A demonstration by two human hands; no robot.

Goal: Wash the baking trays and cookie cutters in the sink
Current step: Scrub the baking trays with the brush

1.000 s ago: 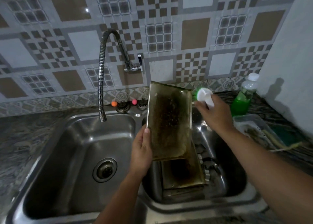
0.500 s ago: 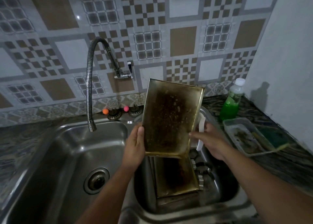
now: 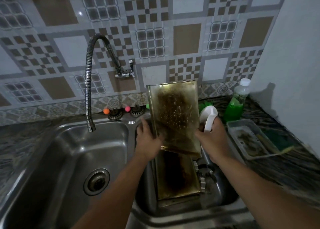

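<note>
A stained, greasy baking tray [image 3: 174, 118] is held upright over the right sink basin [image 3: 223, 194]. My left hand [image 3: 149, 138] grips its lower left edge. My right hand [image 3: 213, 140] is at its lower right edge and holds the handle of a white dish brush [image 3: 208, 116] with green bristles. More dirty trays [image 3: 176, 175] lie stacked in the right basin below. Metal cookie cutters [image 3: 201, 177] lie beside them, partly hidden.
The left basin [image 3: 52, 159] has a drain [image 3: 97, 181], and a flexible faucet [image 3: 90, 90] hangs over it. A bottle of green soap [image 3: 237, 102], a plastic container [image 3: 249, 140] and a green sponge [image 3: 275, 138] sit on the right counter. Strainers stand behind the sink.
The tray has turned more squarely toward me and its top leans further right. My right hand, earlier reaching up with the brush, came down to the tray's right edge.
</note>
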